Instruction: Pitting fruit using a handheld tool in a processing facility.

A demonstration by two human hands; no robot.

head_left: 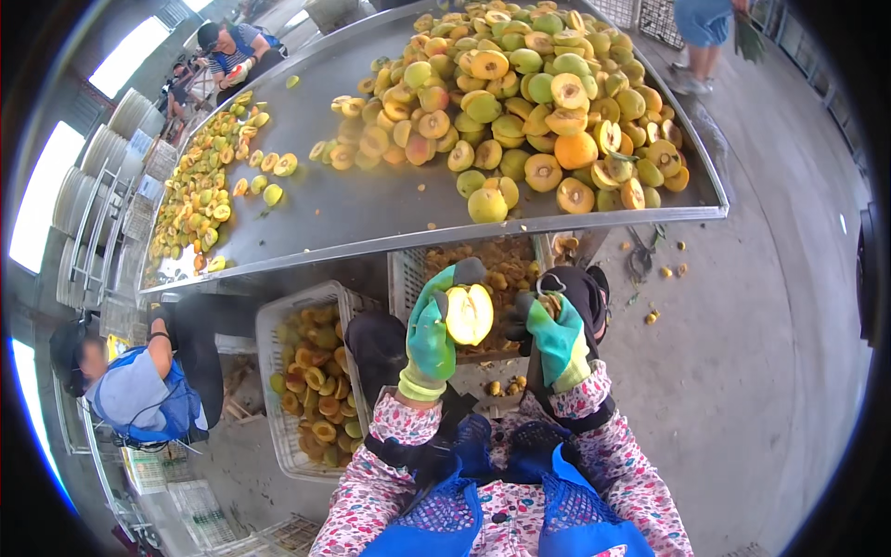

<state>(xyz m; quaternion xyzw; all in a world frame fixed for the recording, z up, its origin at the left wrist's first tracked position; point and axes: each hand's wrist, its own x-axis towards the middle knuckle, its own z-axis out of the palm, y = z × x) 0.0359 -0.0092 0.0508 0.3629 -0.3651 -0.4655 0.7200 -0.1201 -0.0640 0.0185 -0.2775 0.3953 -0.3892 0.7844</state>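
My left hand (432,332), in a green and grey work glove, is closed on a peach half (470,315) with its pale yellow cut face turned up. To its right, my right hand (559,336) in a matching glove is closed round a small tool with a curved metal loop (551,282); its handle is mostly hidden by the fingers. The loop and the peach half are apart. Below both hands sits a crate (406,286) with yellowish-brown fruit pieces in it. Left of my knee, a white plastic crate (275,408) holds many peach halves.
Ahead stands a metal table (306,209) with a raised rim, bearing a big heap of peach halves (520,102) and a smaller one (200,195). A person in a blue vest (153,390) sits at left; others are farther off. Fruit bits (666,272) lie on the floor.
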